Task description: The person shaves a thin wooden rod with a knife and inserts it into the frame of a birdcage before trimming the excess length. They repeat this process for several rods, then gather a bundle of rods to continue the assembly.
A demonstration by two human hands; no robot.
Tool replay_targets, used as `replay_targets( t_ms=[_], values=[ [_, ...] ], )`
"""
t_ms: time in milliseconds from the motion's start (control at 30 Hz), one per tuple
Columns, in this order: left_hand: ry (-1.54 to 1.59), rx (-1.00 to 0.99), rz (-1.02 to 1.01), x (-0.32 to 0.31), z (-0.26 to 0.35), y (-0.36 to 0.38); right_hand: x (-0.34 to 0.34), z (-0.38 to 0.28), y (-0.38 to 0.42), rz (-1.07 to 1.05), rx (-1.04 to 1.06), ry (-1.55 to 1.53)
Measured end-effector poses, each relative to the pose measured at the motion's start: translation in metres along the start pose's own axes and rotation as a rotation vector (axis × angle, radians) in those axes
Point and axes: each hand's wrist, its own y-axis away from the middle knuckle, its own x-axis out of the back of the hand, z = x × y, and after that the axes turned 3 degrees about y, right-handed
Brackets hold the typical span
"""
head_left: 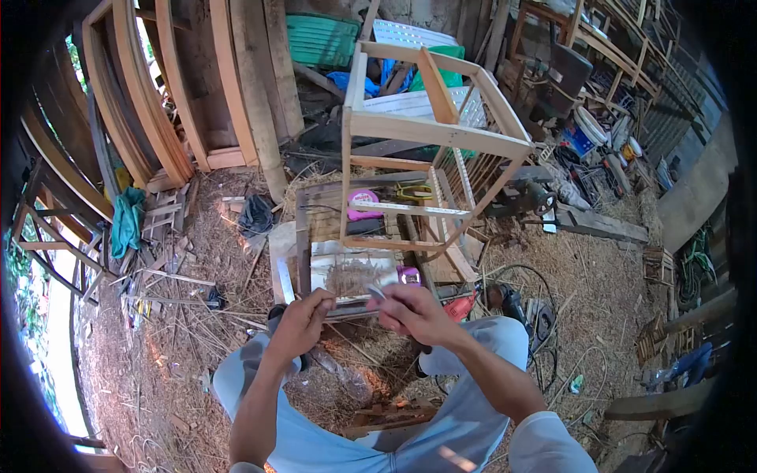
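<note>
Both hands are raised above my knees, at the near edge of a low work table point(303, 252). My left hand point(306, 319) is closed, fingers pressed together; whatever it pinches is too small to make out. To its right, my right hand point(406, 310) is closed round a small metallic blade-like piece point(377, 292), blurred at the tip. Just beyond my right hand lies a purple tape measure point(408, 275). A pink round roll point(363, 204) and yellow-handled scissors point(414, 191) rest farther back on the table.
A wooden frame point(441, 132) stands over the table's back. Curved wooden frames point(142, 102) lean at the left. A red power tool point(459, 307) with a black cable lies right of the table. Green cloth point(127, 221) hangs at left. Shavings and sticks cover the floor.
</note>
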Motion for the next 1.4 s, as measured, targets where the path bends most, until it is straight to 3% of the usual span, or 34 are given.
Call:
replay_targets(
  t_ms=[33, 100, 133, 233, 367, 467, 600, 800, 967, 1133, 1267, 1367, 1400],
  values=[
    [0.014, 0.01, 0.007, 0.008, 0.002, 0.001, 0.003, -0.004, 0.001, -0.011, 0.005, -0.002],
    [0.03, 0.023, 0.024, 0.014, 0.001, 0.003, 0.009, -0.014, 0.007, -0.269, -0.054, 0.097],
    [0.039, 0.014, 0.02, 0.013, -0.001, 0.005, 0.002, -0.016, 0.005, -0.122, -0.062, 0.113],
    [0.068, -0.02, -0.047, 0.004, -0.001, 0.006, -0.005, -0.009, -0.001, 0.024, -0.023, -0.062],
    [0.167, -0.049, -0.108, -0.004, -0.006, 0.007, 0.004, 0.0, -0.003, 0.109, -0.093, -0.065],
    [0.06, 0.058, -0.086, 0.01, -0.003, 0.008, 0.023, -0.003, -0.002, 0.133, -0.033, -0.118],
    [0.034, -0.036, 0.001, 0.012, -0.013, 0.014, 0.033, -0.014, 0.005, 0.176, -0.075, -0.073],
    [0.201, -0.04, -0.109, 0.011, -0.018, 0.018, 0.032, -0.013, 0.009, 0.178, -0.055, 0.07],
    [0.224, 0.098, -0.249, 0.015, -0.017, 0.019, 0.027, -0.011, 0.007, 0.214, -0.068, 0.04],
    [0.218, 0.043, -0.232, 0.001, -0.005, 0.01, 0.012, 0.007, -0.003, 0.191, -0.089, -0.113],
    [0.239, 0.016, -0.204, 0.014, 0.0, 0.011, 0.009, 0.009, -0.002, 0.176, -0.025, -0.057],
    [0.172, 0.088, -0.145, 0.032, -0.016, 0.019, 0.054, -0.018, 0.008, 0.479, 0.026, -0.117],
    [0.137, 0.097, -0.14, 0.029, -0.015, 0.017, 0.051, -0.004, 0.008, 0.473, 0.042, -0.172]
  ],
)
